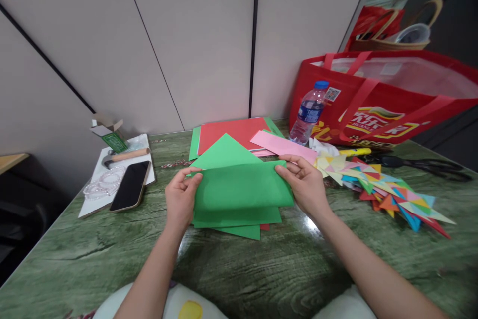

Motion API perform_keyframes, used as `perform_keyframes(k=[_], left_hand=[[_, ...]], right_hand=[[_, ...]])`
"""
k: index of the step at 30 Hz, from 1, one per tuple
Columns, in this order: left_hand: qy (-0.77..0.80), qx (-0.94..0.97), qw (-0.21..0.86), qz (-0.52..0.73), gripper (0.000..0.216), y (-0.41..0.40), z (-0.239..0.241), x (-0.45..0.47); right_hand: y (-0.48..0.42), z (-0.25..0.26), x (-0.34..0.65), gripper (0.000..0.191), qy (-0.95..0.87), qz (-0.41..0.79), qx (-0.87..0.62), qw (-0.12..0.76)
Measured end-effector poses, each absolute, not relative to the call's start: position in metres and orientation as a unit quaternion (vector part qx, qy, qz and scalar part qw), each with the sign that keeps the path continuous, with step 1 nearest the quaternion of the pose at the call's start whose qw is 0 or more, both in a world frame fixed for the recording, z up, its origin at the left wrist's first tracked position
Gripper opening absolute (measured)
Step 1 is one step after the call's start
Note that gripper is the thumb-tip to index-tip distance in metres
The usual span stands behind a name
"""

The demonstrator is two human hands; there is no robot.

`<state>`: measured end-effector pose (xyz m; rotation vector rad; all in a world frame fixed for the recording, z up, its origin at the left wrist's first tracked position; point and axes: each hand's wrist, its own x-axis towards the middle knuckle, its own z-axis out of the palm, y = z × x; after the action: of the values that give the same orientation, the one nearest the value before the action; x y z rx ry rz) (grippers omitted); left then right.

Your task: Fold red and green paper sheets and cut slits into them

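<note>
A green paper sheet [241, 185], folded over along its top edge, is held up between my two hands above the table. My left hand [181, 194] pinches its upper left corner between thumb and fingers. At the upper right corner, my right hand [303, 182] grips it the same way. Below and behind it lie more green sheets [226, 150], fanned at angles, with a bit of red paper [265, 227] showing underneath. Farther back rests a stack topped by a red sheet [231, 132], and a pink paper strip [284, 146] lies across its right side.
At right are folded colourful paper pieces [392, 184], scissors [429, 164], a yellow marker [354, 152], a water bottle [308, 114] and a red bag [373, 100]. A phone [131, 185], a wooden-handled tool [127, 156] and a small green box [110, 135] sit at left. A wall panel [209, 50] stands behind.
</note>
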<state>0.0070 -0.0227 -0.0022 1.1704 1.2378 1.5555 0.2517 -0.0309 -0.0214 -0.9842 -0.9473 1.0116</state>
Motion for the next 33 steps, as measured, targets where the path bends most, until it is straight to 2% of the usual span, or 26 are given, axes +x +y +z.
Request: perform_keyframes(k=[25, 33], left_hand=[[0.487, 0.469, 0.402, 0.618, 0.02, -0.0214, -0.0036, 0.0058], [0.488, 0.48, 0.396, 0.612, 0.021, -0.0219, -0.0044, 0.0047]], right_hand=[[-0.0309, -0.0183, 0.2523, 0.031, -0.373, 0.447, -0.441, 0.683], [-0.0309, -0.0172, 0.2518, 0.023, -0.368, 0.454, -0.442, 0.68]])
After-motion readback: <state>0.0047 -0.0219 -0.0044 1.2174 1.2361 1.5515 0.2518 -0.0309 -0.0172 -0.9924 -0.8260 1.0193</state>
